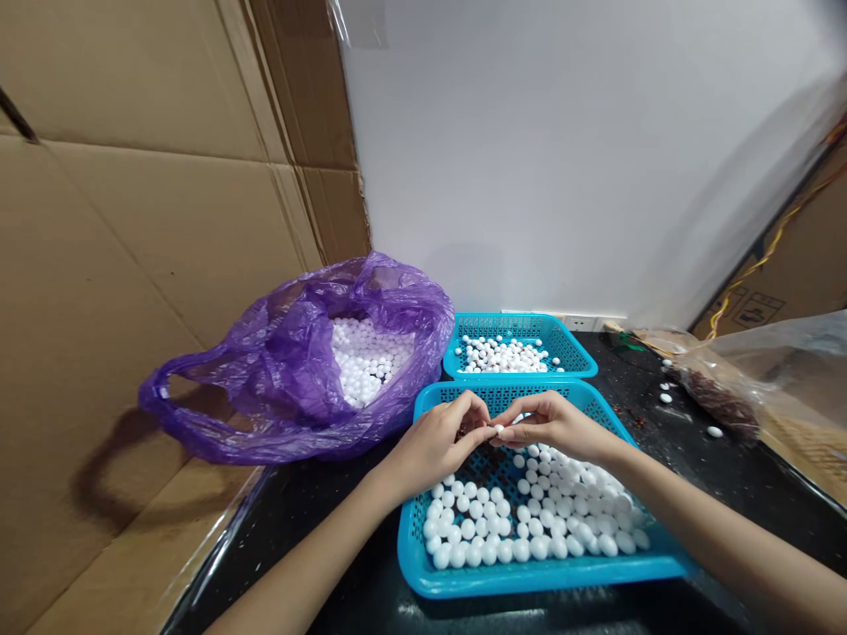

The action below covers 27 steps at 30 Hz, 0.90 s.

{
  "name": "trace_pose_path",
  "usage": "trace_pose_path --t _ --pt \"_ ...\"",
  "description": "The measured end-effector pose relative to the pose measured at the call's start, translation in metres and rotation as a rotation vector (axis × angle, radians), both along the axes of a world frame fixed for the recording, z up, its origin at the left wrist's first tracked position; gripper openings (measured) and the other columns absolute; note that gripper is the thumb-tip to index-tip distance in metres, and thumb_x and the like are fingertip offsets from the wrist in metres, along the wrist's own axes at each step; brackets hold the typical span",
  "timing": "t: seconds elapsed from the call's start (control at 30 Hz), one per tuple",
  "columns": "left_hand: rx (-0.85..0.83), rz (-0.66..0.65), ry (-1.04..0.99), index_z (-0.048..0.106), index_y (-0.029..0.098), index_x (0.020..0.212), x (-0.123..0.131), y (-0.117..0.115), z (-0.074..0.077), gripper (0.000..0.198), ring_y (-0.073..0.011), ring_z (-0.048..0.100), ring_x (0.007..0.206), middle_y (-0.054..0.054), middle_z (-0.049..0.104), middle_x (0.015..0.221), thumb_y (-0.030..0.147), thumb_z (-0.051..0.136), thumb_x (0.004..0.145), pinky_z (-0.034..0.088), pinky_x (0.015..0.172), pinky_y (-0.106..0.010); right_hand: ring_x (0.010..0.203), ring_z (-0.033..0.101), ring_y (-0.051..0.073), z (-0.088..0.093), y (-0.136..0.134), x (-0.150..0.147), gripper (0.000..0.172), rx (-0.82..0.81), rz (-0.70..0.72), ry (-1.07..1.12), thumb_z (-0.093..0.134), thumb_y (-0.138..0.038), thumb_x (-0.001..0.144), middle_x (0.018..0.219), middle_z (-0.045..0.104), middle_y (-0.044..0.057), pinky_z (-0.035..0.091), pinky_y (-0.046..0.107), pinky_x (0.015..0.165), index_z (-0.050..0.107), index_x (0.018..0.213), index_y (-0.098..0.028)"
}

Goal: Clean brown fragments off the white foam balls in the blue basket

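Observation:
Above the front blue basket (463,589), my two hands meet with pinched fingertips. My right hand (559,428) grips a small white ball (498,429) between thumb and forefinger. The thumb and forefinger of my left hand (433,445) close right beside that ball; a dark bit shows at their tips, too small to name. Many loose white balls (562,507) lie in the front basket under my hands. Small dark brown pieces (488,463) are heaped in the same basket, partly hidden by my fingers.
A purple plastic bag (278,353) full of white balls stands open at the left. Behind, a second blue basket (575,357) holds more small balls. On the right of the black table (668,476) lie stray white balls and a clear bag of brown pieces (721,401). Cardboard (132,220) walls the left.

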<state>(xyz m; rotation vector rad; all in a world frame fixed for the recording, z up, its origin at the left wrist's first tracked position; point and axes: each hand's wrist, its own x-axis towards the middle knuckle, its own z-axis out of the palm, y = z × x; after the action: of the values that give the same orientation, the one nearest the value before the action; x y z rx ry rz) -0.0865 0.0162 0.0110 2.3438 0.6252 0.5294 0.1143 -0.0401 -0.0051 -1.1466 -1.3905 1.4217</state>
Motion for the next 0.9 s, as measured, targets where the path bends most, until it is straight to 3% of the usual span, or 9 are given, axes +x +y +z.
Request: trace_pose_path --t 0.43,0.73,0.9 --pt "-0.032 -0.009 -0.006 0.046 0.020 0.086 -0.0012 0.0000 -0.0018 0.011 -0.0146 0.059 0.074 0.002 0.060 0.079 0.030 0.050 0.089 0.042 0.064 -0.024 0.079 0.067 0.018 -0.0043 -0.0008 -0.0008 0.023 0.032 0.023 -0.064 0.073 -0.035 0.072 0.080 0.071 0.005 0.054 0.032 0.074 0.071 0.088 -0.017" --pt "-0.038 -0.006 -0.052 0.045 0.021 0.092 -0.0026 -0.0026 0.0040 0.006 -0.0136 0.058 0.076 0.001 0.058 0.085 0.024 0.041 0.092 0.043 0.068 -0.025 0.091 0.064 0.018 -0.0031 -0.0032 -0.0066 0.022 0.158 0.006 -0.031 0.070 -0.034 0.077 0.094 0.069 0.004 0.050 0.034 0.085 0.068 0.092 -0.019" --pt "-0.029 -0.006 -0.038 0.046 0.020 0.092 -0.0026 -0.0027 0.0032 0.005 -0.0132 0.056 0.072 0.001 0.057 0.084 0.020 0.041 0.090 0.043 0.065 -0.025 0.088 0.065 0.018 -0.0046 -0.0032 -0.0047 0.021 0.155 0.017 -0.058 0.070 -0.032 0.077 0.093 0.069 0.004 0.051 0.031 0.078 0.067 0.093 -0.019"
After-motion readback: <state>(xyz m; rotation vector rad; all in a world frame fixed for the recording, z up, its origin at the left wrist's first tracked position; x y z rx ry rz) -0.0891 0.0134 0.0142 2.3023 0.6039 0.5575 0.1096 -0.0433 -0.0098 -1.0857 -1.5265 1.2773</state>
